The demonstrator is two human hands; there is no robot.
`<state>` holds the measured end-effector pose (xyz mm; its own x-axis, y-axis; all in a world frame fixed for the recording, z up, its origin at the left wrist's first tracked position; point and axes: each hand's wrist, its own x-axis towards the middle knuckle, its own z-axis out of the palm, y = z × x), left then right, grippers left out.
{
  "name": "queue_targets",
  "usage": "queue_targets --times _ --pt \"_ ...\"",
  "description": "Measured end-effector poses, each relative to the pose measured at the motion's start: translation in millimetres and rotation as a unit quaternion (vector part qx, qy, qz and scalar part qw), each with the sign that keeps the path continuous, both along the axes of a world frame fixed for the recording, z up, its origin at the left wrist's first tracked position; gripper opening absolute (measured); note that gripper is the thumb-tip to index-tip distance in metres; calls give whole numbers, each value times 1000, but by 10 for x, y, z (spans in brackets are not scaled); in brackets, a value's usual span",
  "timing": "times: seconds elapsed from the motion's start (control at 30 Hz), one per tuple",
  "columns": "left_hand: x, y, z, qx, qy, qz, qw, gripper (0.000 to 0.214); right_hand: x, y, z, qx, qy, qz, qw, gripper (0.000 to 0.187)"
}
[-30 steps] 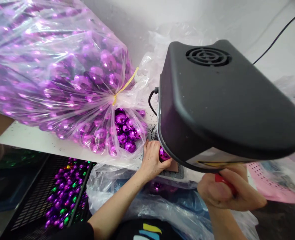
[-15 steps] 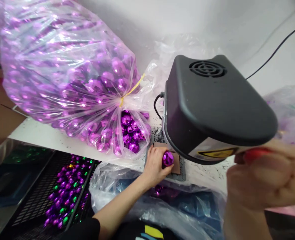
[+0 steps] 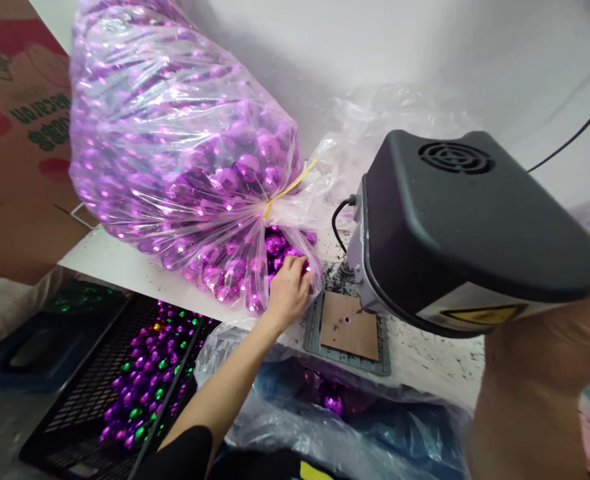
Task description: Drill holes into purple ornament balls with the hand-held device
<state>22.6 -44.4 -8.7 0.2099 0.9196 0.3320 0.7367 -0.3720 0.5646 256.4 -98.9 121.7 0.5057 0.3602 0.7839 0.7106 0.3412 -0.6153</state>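
My left hand (image 3: 291, 288) reaches into the torn mouth of a big clear bag (image 3: 185, 167) of shiny purple faceted balls. Its fingers are bent but apart, on the loose balls (image 3: 276, 243); the fingertips are partly hidden. At the right, my right hand (image 3: 565, 327) is blurred, bent against the far side of a black machine (image 3: 475, 220) that looks like a bench drill. What it grips is hidden behind the housing. Below the machine, a brown board (image 3: 349, 327) with a small hole lies on a grey base plate (image 3: 382, 353).
A yellow tie (image 3: 289, 190) cinches the bag. Dark shavings litter the white tabletop (image 3: 425, 353). Under its edge hangs an open plastic bag (image 3: 285, 413) with a purple ball (image 3: 333, 402). A black crate (image 3: 79, 407) of purple and green balls stands lower left, beside a cardboard box (image 3: 19, 147).
My left hand has left the board, let go of the purple ball and moved up-left into the bag's opening. The view has shifted, so bag and machine appear further right.
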Motion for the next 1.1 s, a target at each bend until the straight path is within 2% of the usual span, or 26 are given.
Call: queue_targets --times 0.1,0.23,0.33,0.4,0.47,0.53,0.6,0.67,0.7,0.73,0.77,0.87,0.93,1.0,1.1 --pt "154 35 -53 -49 120 -44 991 25 -11 18 32 23 -19 24 999 45" --pt "75 -126 -87 -79 143 -55 985 30 -26 -5 65 13 -23 38 999 44" --pt "-107 -191 -38 -50 72 -25 996 38 -36 -17 75 5 -8 43 999 48" --pt "-204 -235 34 -23 -16 0 1000 42 -40 -15 77 7 1 52 999 48" --pt "-258 -313 119 -51 -136 8 989 43 -40 -10 78 9 10 61 998 48" --pt "-272 -422 185 -149 -267 -9 952 48 -35 -1 81 3 18 68 998 48" --pt "-253 -531 208 -277 -373 -61 883 56 -29 10 87 -1 26 77 997 49" --pt "-209 -606 178 -370 -430 -129 813 59 -26 22 95 3 32 90 995 51" --pt "-179 -625 146 -392 -439 -154 793 58 -27 27 99 6 34 97 995 52" --pt "-146 -634 105 -396 -434 -169 791 56 -30 31 104 6 37 103 994 52" --pt "-110 -634 59 -384 -416 -175 806 53 -34 34 108 4 40 105 994 52" --pt "9 -615 -91 -283 -301 -164 896 48 -48 35 118 -2 49 110 993 49" --pt "90 -608 -179 -204 -226 -151 941 47 -52 33 123 0 52 116 992 47" --pt "164 -609 -245 -144 -174 -144 963 43 -48 37 127 -5 48 115 992 46" --pt "257 -610 -298 -79 -128 -157 976 39 -36 58 131 -16 45 104 993 52"
